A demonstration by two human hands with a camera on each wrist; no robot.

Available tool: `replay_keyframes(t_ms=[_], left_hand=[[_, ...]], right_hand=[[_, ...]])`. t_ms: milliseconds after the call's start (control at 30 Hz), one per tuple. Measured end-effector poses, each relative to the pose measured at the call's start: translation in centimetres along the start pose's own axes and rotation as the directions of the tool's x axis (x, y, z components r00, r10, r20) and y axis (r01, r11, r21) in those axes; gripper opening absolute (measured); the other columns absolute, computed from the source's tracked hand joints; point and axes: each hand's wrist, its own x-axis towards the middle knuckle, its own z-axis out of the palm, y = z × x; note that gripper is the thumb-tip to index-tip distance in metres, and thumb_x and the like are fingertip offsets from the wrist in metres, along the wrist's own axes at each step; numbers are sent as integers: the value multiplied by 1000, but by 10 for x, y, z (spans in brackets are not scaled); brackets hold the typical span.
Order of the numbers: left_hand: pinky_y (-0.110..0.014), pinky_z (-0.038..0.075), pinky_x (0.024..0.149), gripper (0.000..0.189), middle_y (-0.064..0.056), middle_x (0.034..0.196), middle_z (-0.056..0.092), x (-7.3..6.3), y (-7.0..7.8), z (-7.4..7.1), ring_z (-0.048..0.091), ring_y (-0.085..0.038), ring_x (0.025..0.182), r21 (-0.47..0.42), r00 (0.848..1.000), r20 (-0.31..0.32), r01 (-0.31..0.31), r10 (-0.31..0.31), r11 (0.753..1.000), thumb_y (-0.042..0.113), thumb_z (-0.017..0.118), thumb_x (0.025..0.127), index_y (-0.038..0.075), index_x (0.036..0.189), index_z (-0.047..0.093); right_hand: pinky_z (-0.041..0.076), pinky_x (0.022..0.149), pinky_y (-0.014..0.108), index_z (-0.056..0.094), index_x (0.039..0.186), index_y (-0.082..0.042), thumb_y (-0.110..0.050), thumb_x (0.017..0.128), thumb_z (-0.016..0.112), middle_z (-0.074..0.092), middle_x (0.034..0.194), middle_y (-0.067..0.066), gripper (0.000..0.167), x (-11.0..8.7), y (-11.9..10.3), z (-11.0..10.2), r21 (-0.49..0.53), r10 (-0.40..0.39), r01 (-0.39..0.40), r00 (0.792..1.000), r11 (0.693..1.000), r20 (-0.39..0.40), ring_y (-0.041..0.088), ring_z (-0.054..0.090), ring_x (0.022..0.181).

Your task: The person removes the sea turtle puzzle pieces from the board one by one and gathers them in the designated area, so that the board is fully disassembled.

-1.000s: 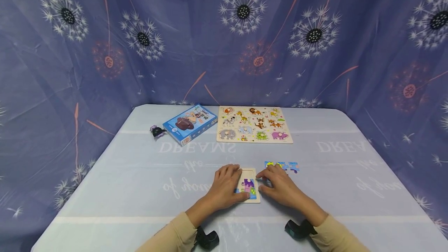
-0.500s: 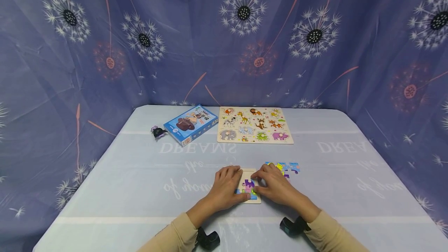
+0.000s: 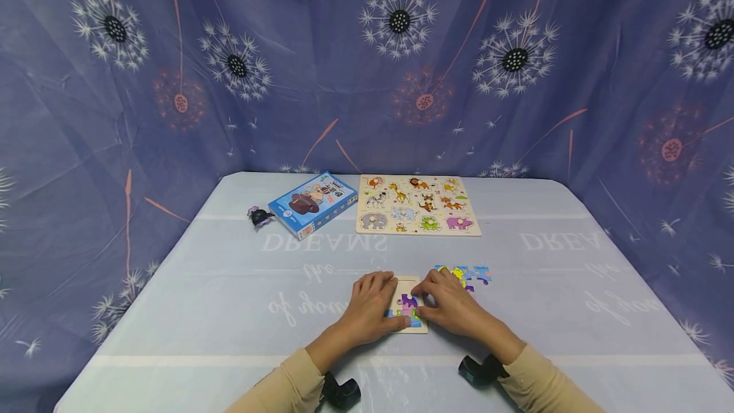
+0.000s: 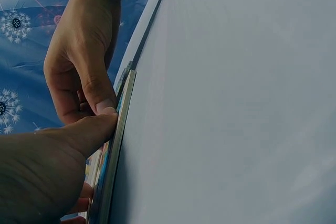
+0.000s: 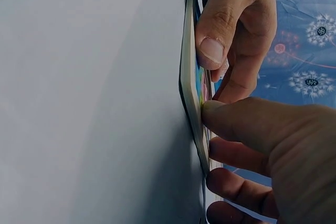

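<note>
A small wooden puzzle board point(image 3: 404, 284) lies on the table, with purple, pink and blue jigsaw pieces point(image 3: 408, 302) in its lower part and bare wood above. My left hand point(image 3: 369, 308) holds the board at its left side, its thumb across the lower pieces. My right hand point(image 3: 450, 304) reaches over the right edge, thumb and index finger pinching a puzzle piece that is mostly hidden beneath them. In the right wrist view, both thumbs sit on the board's pieces near its pale edge point(image 5: 186, 77). The two thumb tips come close together in the left wrist view.
Several loose jigsaw pieces point(image 3: 482, 273) lie just beyond my right hand. At the back of the table are a blue box point(image 3: 312, 204), a wooden animal peg puzzle point(image 3: 415, 206) and a small dark object point(image 3: 260, 216). A patterned curtain point(image 3: 344, 81) hangs behind.
My right hand has shifted left from beside the board to over its right edge, fingertips now on the pieces. The left hand has stayed in place. Little differs over the last half second.
</note>
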Motion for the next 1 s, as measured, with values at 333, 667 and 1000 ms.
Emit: replay_keyframes(t_ms=[333, 667, 1000], left_hand=[[-50, 28, 104, 72, -10, 138, 44, 0, 0, 0, 37, -28, 128, -8, 1000, 11, 5, -5, 1000, 52, 66, 80, 6, 133, 50], [-50, 28, 104, 72, -11, 138, 44, 0, 0, -1, 38, -28, 128, -3, 1000, 6, 1, -1, 1000, 51, 67, 80, 6, 133, 50], [-51, 27, 104, 72, -11, 139, 43, 0, 0, 0, 37, -28, 128, -5, 1000, 12, 5, -5, 1000, 51, 66, 80, 6, 133, 50]], right_hand=[[35, 77, 30, 61, 95, -19, -24, 71, 80, 52, 84, -9, 30, 1, 0, 1, 20, -11, 11, 1000, 1000, -10, 7, 38, 82], [35, 73, 26, 62, 98, -16, -17, 71, 79, 56, 80, -12, 32, 1, -1, 1, 98, -3, 5, 1000, 995, -20, 5, 38, 78], [39, 71, 23, 62, 101, -15, -12, 73, 76, 55, 78, -13, 31, 2, -3, 1, 139, 12, -8, 1000, 990, -28, 3, 41, 78]])
